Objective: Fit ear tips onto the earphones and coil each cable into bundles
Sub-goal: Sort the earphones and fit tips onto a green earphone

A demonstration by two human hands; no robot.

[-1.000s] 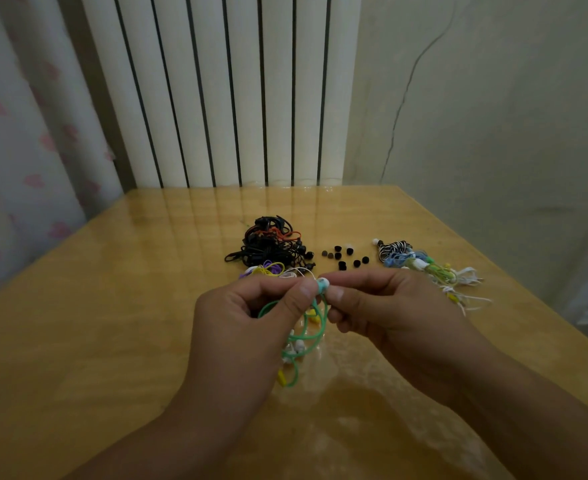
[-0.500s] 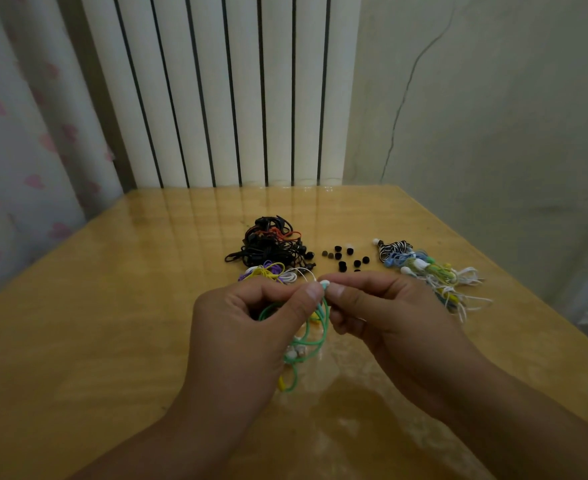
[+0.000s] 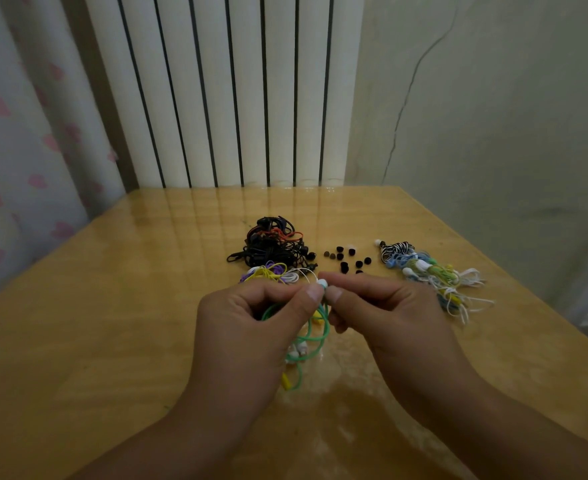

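My left hand [image 3: 254, 327] pinches a pale green earbud [image 3: 322, 283] between thumb and fingers, and its green cable [image 3: 315, 336] hangs in loops below. My right hand [image 3: 386, 313] meets it from the right, fingertips pinched at the earbud's tip; whatever it holds is too small to make out. Several loose black ear tips [image 3: 346, 258] lie on the wooden table [image 3: 112, 306] behind my hands.
A tangle of black earphones [image 3: 272, 245] lies at the centre back, with yellow, purple and white cables [image 3: 272, 273] just in front. Coiled bundles of zebra, blue, green and white earphones [image 3: 431, 271] lie at the right. A radiator [image 3: 223, 91] stands behind the table.
Both hands stay pinched together at the earbud, with only slight shifts of the fingers. The green cable hangs much the same.
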